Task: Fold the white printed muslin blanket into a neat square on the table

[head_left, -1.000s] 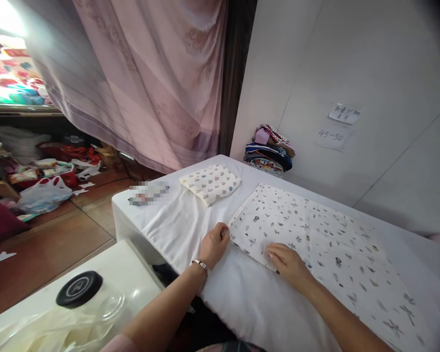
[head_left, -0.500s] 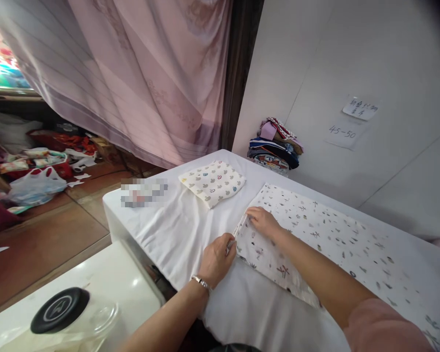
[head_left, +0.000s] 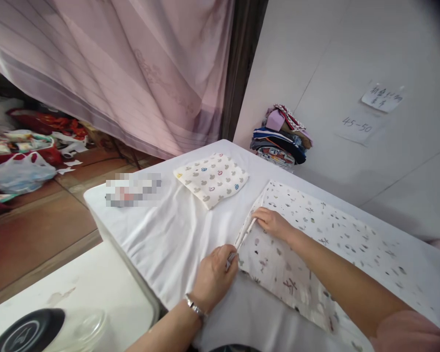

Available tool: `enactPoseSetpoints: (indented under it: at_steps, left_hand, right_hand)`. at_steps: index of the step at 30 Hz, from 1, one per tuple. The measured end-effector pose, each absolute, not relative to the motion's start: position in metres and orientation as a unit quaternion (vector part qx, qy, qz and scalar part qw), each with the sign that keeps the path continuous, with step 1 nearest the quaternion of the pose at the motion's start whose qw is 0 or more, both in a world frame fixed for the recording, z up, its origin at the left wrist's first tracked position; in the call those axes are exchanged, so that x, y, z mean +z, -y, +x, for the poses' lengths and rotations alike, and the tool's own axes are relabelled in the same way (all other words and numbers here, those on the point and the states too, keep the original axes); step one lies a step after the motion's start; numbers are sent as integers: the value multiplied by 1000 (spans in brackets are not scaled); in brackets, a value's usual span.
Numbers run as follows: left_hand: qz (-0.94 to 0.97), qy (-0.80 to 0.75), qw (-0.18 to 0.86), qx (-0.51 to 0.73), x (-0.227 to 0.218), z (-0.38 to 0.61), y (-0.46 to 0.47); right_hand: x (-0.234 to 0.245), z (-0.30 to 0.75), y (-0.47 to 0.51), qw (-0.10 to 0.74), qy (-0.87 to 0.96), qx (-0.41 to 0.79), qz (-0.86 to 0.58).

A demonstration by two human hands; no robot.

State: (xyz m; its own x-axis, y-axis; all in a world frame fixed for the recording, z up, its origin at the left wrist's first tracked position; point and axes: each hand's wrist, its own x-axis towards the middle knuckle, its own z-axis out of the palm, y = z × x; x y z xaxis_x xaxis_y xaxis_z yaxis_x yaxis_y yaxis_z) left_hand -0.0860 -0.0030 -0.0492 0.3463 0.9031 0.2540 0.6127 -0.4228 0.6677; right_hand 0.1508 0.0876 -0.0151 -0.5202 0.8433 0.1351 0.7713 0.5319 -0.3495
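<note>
A white printed cloth [head_left: 315, 244] with small dark motifs lies spread on the white-covered table [head_left: 161, 234]. My left hand [head_left: 216, 276] pinches the cloth's near left corner, fingers closed on the edge. My right hand [head_left: 273, 222] rests further along the same left edge, fingers curled on the fabric. The edge between the two hands is lifted into a thin fold.
A folded cloth with coloured shapes [head_left: 211, 178] lies beyond the hands. A stack of folded fabrics [head_left: 282, 139] sits against the wall. A pink curtain [head_left: 132, 73] hangs at left; bags [head_left: 20, 171] litter the floor. A white appliance with a black knob [head_left: 25, 332] is at lower left.
My right hand moved from the cloth's near part up to its left edge. My left hand kept hold of the corner. The camera view shifted right and down.
</note>
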Motion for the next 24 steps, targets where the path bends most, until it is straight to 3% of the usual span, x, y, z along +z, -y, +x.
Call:
enactPoseSetpoints:
  at_steps: [5,16,24]
  left_hand:
    - [786,-482,239,304,-50,-86,3]
    - [783,-482,241,311,-53,-87,3]
    - [783,-478,256,306,-49,-87,3]
  right_hand:
    - [-13,145,-100,130,872,125,-455]
    - [-9,131,-118,-3,883,105,-458]
    - [4,139,-108,20,881,75,-468]
